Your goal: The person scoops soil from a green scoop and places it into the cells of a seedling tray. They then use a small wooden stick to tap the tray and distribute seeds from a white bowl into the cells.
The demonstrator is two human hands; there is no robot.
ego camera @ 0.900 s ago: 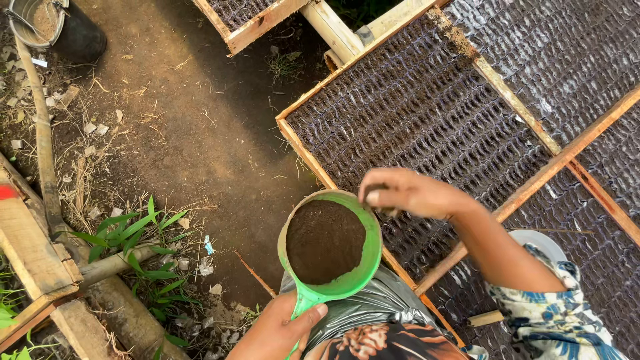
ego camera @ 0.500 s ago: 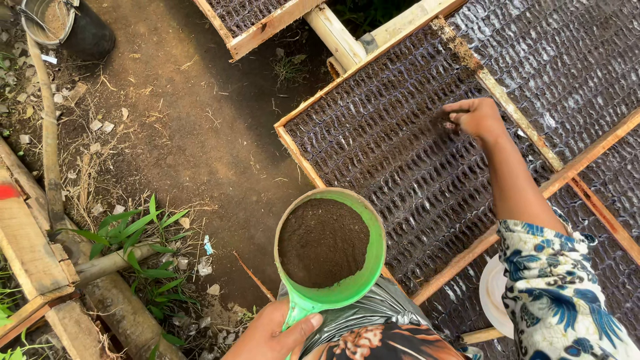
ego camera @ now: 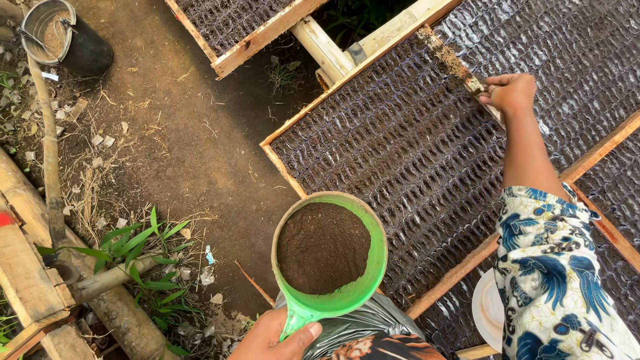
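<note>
While the view looks straight down, the far left holds a metal bucket (ego camera: 45, 28) with a dark pot (ego camera: 88, 52) touching its right side, both well apart from the hands, up and to the left of them. Below these, bamboo poles (ego camera: 50, 150) and a tuft of green leaves (ego camera: 137, 248) lie on bare dirt ground (ego camera: 180, 143).

Left hand (ego camera: 277, 335): at the bottom edge, fingers and thumb wrapped shut round the handle of a green scoop (ego camera: 333, 257). The scoop sits just above this hand, bowl level, filled nearly to the rim with dark fine soil (ego camera: 323, 248). Handle runs down toward the hand, bowl away from it.

Right of the scoop, a wood-framed tray (ego camera: 400, 153) of small dark cells, long axis slanting from lower left to upper right. Cell contents too small to tell.

Right hand (ego camera: 510, 92): arm in a blue patterned sleeve (ego camera: 553, 280) stretched up and away, fingers curled down at the tray's far wooden edge strip (ego camera: 453, 61) (whether it pinches soil or only grips the strip, cannot tell). This hand is on the tray; the left hand and scoop hang at its near corner, so the tray lies up and right of the scoop.
</note>
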